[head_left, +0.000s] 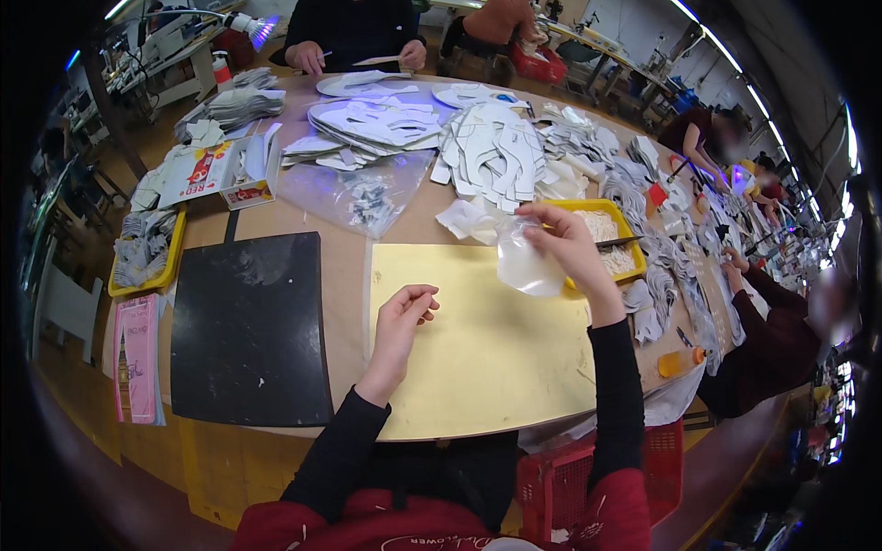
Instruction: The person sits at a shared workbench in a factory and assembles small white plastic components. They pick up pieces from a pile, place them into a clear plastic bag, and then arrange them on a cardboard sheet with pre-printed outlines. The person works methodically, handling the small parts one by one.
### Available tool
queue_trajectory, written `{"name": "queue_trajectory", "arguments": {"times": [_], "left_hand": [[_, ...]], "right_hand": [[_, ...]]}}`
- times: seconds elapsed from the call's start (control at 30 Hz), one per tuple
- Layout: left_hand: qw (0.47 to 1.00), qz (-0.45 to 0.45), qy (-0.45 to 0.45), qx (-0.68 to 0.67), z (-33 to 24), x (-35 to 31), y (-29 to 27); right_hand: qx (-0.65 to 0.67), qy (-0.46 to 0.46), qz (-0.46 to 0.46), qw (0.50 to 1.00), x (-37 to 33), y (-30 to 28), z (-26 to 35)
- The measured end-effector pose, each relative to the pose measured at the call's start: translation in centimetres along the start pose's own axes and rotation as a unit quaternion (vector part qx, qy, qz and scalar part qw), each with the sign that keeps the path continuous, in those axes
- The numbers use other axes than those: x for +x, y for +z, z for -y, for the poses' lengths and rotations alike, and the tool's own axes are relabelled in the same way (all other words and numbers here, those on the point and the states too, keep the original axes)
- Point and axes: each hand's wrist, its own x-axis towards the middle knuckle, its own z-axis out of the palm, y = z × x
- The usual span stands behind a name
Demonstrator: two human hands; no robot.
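Note:
My right hand (562,237) pinches a translucent, milky-white sheet piece (528,260) between thumb and fingers. The piece has a rounded outline and hangs over the far right part of a pale yellow board (478,367). A dark, pointed tool (618,242) juts out beside that hand, over a yellow tray; whether the hand grips it is hidden. Above the board's left half, my left hand (405,321) is loosely closed, thumb against the curled fingers, with nothing visible in it. Just beyond the board lie crumpled white sheet pieces (470,220).
A black mat (250,331) lies left of the board. Stacks of white cut pieces (496,151) cover the far table beside a clear plastic bag (363,197). The yellow tray (636,262) holds small pale pieces. An orange bottle (680,362) lies at right. Co-workers sit around the table.

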Motion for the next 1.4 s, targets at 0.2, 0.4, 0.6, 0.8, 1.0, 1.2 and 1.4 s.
{"name": "queue_trajectory", "arguments": {"times": [0.2,0.4,0.6,0.8,1.0,1.2,1.4], "left_hand": [[0.999,0.025,-0.038,0.007,-0.5,-0.3,0.5],[0.932,-0.032,0.265,0.246,0.1,-0.7,1.8],[0.916,0.112,0.235,0.305,0.6,-0.4,0.8],[0.868,0.047,0.287,0.402,0.7,-0.2,0.6],[0.884,0.036,0.214,0.415,0.4,-0.3,0.1],[0.830,0.078,0.229,0.503,0.7,-1.3,0.8],[0.818,0.094,0.207,0.528,0.7,-1.4,1.0]], "right_hand": [[-0.027,0.074,0.076,0.994,-1.7,1.6,5.1],[-0.041,0.114,0.187,0.975,-2.8,3.8,5.6],[-0.076,0.092,0.228,0.966,-4.5,4.0,4.7],[-0.136,0.130,0.135,0.973,-7.9,1.6,0.9],[0.028,0.202,0.024,0.979,-13.4,1.7,-4.1],[0.121,0.122,-0.233,0.957,-16.6,2.9,-6.7],[0.121,0.069,-0.344,0.929,-17.4,3.3,-8.4]]}}
